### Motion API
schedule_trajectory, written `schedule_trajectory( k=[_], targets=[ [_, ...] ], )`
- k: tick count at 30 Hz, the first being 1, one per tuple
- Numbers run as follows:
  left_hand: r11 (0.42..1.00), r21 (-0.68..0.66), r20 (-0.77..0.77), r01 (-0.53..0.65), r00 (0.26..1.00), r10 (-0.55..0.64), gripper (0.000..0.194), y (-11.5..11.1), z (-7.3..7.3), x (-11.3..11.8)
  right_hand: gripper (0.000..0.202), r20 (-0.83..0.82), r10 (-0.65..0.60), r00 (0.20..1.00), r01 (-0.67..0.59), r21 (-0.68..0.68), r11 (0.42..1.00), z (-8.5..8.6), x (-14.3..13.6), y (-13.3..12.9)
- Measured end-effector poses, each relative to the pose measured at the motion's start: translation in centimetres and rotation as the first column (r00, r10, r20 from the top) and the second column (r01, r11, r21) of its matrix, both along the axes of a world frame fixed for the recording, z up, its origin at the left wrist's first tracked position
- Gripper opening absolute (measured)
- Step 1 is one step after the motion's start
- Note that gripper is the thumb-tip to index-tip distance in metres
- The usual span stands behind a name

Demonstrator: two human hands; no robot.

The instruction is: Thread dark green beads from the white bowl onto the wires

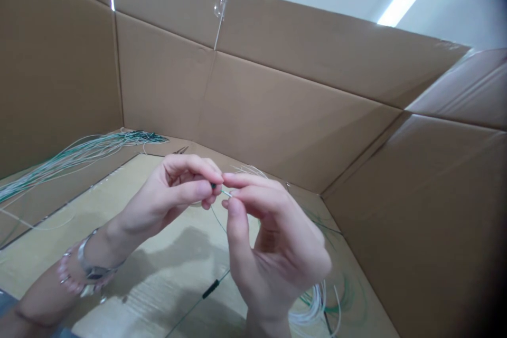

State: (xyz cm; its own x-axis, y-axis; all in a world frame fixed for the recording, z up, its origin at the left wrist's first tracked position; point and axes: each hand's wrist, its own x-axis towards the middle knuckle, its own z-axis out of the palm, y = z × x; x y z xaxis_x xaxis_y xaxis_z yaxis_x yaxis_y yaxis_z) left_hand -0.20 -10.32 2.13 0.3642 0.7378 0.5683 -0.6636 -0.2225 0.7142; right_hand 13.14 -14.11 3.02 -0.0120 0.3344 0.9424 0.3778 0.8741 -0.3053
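Observation:
My left hand [170, 193] pinches a small dark green connector [214, 186] between thumb and index finger; most of it is covered by the fingertips. Close against it, my right hand [273, 222] pinches a thin wire [225, 193] with a pale tip, which meets or nearly meets the connector. Whether the wire sits inside the connector I cannot tell. Below the hands, a thin green wire with a black sleeve [210, 289] runs across the board.
A bundle of green and white wires [91, 150] lies at the left. Coiled white wires [311, 309] lie at the lower right, beside the pale board [182, 259]. Dark plier tips [181, 150] show behind my left hand. Cardboard walls [297, 111] surround the work area.

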Motion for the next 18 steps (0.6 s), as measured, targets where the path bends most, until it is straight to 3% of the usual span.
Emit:
schedule_trajectory(
  k=[18],
  targets=[
    [0.999, -0.035, -0.045, -0.04, 0.998, 0.038, 0.003, -0.14, -0.09, 0.45, 0.019, 0.054, -0.088, 0.995, 0.086, 0.036, 0.996, 0.23, 0.01, -0.12]
  ],
)
